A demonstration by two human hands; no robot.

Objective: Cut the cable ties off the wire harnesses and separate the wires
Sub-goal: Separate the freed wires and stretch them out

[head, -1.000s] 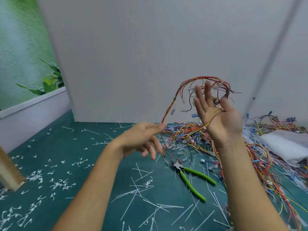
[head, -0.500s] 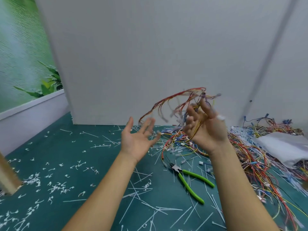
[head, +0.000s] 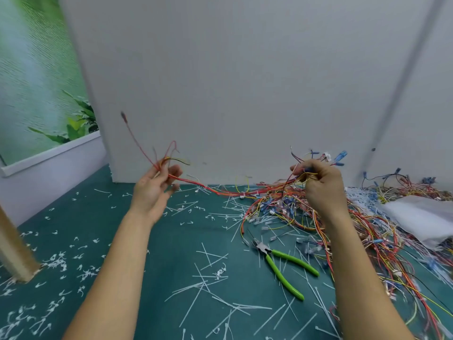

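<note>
Left hand [head: 153,190]: fingers pinch one end of the wire harness [head: 220,192].
Right hand [head: 321,185]: fingers curl round the other end.

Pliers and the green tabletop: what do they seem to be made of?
Pliers: dark metal head, by its grey look; handles in smooth bright-green sleeves, likely plastic or rubber. Tabletop: matte teal covering without shine, probably felt or cloth; a rubber mat is possible.

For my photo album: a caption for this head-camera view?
Left hand and right hand hold a wire bundle, pliers and cut ties lying nearby.
</note>
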